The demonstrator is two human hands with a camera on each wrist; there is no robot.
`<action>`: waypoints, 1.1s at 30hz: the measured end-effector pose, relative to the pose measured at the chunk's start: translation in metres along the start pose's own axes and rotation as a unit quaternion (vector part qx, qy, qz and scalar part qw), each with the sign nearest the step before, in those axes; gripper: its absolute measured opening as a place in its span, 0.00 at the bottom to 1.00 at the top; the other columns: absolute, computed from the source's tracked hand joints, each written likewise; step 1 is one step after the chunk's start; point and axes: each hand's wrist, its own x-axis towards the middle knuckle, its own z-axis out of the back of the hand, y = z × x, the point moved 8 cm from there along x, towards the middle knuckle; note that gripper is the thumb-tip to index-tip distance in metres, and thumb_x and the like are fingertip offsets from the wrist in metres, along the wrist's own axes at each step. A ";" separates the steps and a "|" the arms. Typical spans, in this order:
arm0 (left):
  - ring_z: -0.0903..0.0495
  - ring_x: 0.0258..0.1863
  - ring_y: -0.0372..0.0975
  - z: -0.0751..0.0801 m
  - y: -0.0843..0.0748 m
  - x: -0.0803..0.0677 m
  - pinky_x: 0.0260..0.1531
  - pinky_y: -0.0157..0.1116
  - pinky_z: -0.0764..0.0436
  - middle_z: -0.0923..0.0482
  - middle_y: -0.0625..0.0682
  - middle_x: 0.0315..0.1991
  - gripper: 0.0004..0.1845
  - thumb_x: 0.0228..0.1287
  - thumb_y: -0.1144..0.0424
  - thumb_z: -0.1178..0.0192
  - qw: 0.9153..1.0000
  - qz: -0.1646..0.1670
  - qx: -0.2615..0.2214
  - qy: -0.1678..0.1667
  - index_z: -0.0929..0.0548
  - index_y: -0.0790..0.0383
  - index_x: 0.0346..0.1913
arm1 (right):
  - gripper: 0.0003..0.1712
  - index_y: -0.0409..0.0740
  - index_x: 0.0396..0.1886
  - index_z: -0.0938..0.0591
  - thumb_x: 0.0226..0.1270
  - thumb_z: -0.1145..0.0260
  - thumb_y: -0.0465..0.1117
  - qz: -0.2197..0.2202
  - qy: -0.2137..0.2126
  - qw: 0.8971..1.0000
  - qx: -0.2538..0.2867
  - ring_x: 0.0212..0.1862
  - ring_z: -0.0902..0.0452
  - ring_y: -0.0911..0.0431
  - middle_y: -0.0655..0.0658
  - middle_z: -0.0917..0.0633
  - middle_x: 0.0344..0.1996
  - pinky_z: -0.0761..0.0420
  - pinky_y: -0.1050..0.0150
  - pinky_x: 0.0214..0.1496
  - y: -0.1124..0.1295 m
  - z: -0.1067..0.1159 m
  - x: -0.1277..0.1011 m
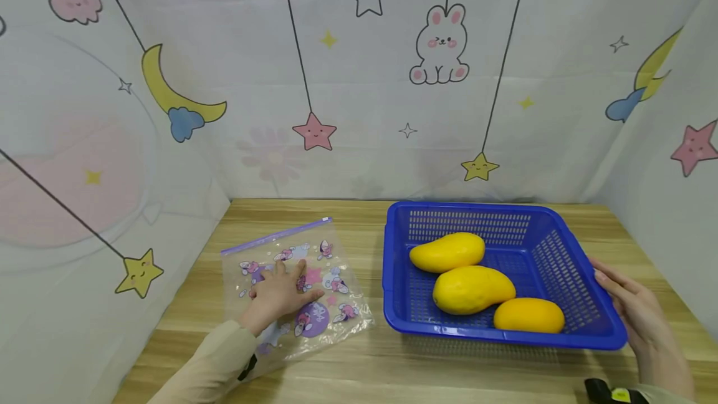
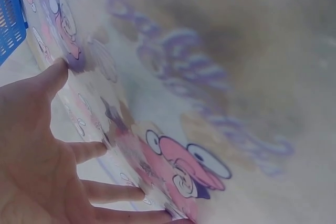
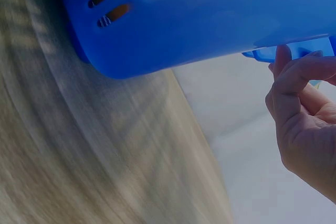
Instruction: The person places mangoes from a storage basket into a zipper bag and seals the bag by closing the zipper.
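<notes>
My left hand (image 1: pixel 278 292) lies flat with fingers spread on a clear zip bag (image 1: pixel 333 248) printed with cartoon figures, which rests on the wooden table (image 1: pixel 359 373). The left wrist view shows the same hand (image 2: pixel 37 145) with its fingertips pressing the bag (image 2: pixel 184 129). A blue plastic basket (image 1: pixel 465 207) to the right holds three yellow mangoes (image 1: pixel 447 252) (image 1: pixel 473 289) (image 1: pixel 529 315). My right hand (image 1: pixel 628 304) is at the basket's right rim. In the right wrist view its (image 3: pixel 304 114) loosely bent fingers touch the underside of the basket's lip (image 3: pixel 210 19).
A cartoon-printed cloth (image 1: pixel 359 80) closes in the table at the back and on both sides. Bare table shows between the bag and the basket and along the front edge. A dark wrist device (image 1: pixel 608 393) shows at the bottom right.
</notes>
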 end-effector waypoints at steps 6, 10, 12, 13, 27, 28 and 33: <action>0.37 0.58 0.76 -0.002 0.002 0.003 0.38 0.73 0.27 0.46 0.74 0.70 0.48 0.56 0.26 0.49 1.000 -0.003 0.002 0.004 0.43 0.47 0.75 | 0.25 0.54 0.53 0.16 0.77 0.57 0.32 0.003 0.004 1.000 -0.001 0.41 0.12 0.54 0.48 0.11 0.42 0.13 0.60 0.37 -0.001 -0.001 0.000; 0.36 0.57 0.75 -0.003 0.004 0.004 0.38 0.74 0.27 0.45 0.73 0.69 0.48 0.55 0.26 0.48 1.000 -0.006 0.003 0.002 0.42 0.47 0.74 | 0.25 0.54 0.54 0.16 0.77 0.58 0.32 0.004 0.013 1.000 0.001 0.41 0.12 0.53 0.47 0.11 0.42 0.13 0.59 0.37 -0.001 -0.003 0.000; 0.35 0.57 0.76 -0.002 0.004 0.004 0.38 0.74 0.27 0.44 0.73 0.69 0.48 0.55 0.27 0.47 1.000 -0.009 0.003 0.001 0.42 0.47 0.74 | 0.25 0.54 0.53 0.16 0.77 0.58 0.32 0.004 0.014 1.000 0.000 0.41 0.12 0.53 0.47 0.11 0.42 0.13 0.59 0.36 -0.001 -0.004 -0.001; 0.35 0.57 0.76 -0.002 0.003 0.004 0.38 0.74 0.27 0.44 0.73 0.69 0.48 0.55 0.26 0.47 1.000 -0.011 0.003 0.001 0.41 0.47 0.74 | 0.25 0.54 0.54 0.16 0.77 0.58 0.32 0.004 0.015 1.000 0.000 0.40 0.12 0.53 0.47 0.11 0.42 0.13 0.59 0.36 -0.001 -0.004 -0.001; 0.38 0.60 0.77 0.000 0.004 0.008 0.39 0.73 0.27 0.46 0.72 0.71 0.48 0.53 0.26 0.47 1.000 -0.023 0.009 0.012 0.41 0.46 0.74 | 0.25 0.54 0.53 0.16 0.77 0.58 0.32 0.006 0.018 1.000 -0.006 0.40 0.12 0.52 0.47 0.11 0.42 0.13 0.59 0.36 0.000 -0.004 -0.001; 0.38 0.60 0.77 0.000 0.004 0.008 0.39 0.73 0.26 0.46 0.72 0.71 0.48 0.53 0.25 0.47 1.000 -0.024 0.011 0.012 0.41 0.46 0.74 | 0.25 0.54 0.53 0.16 0.77 0.58 0.32 0.007 0.019 1.000 -0.006 0.40 0.12 0.52 0.47 0.11 0.42 0.13 0.59 0.36 0.000 -0.005 -0.001; 0.37 0.59 0.77 0.002 0.003 0.006 0.38 0.72 0.26 0.46 0.72 0.71 0.49 0.53 0.25 0.47 0.999 -0.032 0.016 0.014 0.40 0.47 0.74 | 0.26 0.54 0.53 0.16 0.77 0.59 0.32 0.008 0.023 1.000 -0.005 0.41 0.12 0.53 0.47 0.11 0.42 0.13 0.58 0.37 0.000 -0.006 -0.001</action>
